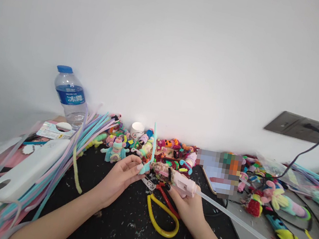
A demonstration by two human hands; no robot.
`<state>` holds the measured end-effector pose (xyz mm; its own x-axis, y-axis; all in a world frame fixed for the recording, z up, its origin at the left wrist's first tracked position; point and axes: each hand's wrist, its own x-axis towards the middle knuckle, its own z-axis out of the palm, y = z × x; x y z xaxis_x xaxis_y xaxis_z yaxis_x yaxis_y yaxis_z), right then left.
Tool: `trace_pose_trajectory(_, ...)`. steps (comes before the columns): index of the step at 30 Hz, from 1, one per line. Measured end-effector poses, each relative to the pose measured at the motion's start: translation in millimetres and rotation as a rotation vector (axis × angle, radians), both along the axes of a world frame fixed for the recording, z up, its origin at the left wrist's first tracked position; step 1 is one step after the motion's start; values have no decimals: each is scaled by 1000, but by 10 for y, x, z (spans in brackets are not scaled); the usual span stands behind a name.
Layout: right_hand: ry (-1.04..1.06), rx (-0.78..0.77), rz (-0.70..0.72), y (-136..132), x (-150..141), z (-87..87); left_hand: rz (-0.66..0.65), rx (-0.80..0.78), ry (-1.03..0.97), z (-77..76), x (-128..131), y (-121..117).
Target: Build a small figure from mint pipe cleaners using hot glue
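Observation:
My left hand [121, 176] pinches a small light-blue pipe cleaner piece [145, 168] between thumb and fingers. From that piece a straight light-blue stem [154, 141] rises upright. My right hand [189, 206] is wrapped round a pale pink glue gun [182, 183], its dirty nozzle end pointing left, close by the blue piece. I cannot tell whether the nozzle touches it. A long clear glue stick [254, 228] sticks out of the gun's back toward the lower right. Below both hands, scissors [161, 228] with yellow and red handles lie on the black mat.
Pipe cleaners [59, 168] lie in a bundle at left, beside a white power bank-like block [25, 170] and a water bottle [70, 96]. Several fuzzy figures [116, 149] line the wall. A phone [214, 171], pliers [288, 237] and cables from a wall socket [302, 126] occupy the right.

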<state>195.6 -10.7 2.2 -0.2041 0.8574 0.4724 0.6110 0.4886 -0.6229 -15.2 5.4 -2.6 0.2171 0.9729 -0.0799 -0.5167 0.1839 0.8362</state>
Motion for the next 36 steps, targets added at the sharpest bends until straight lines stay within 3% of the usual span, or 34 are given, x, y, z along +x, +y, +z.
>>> trace_pose_trajectory(17,50,-55,-21,13,19,-5,-19,6,-11,-16,-5,-1)
trace_pose_trajectory(36,48,26,-31,24,29,-24,-24,8,-4,-26,-11,5)
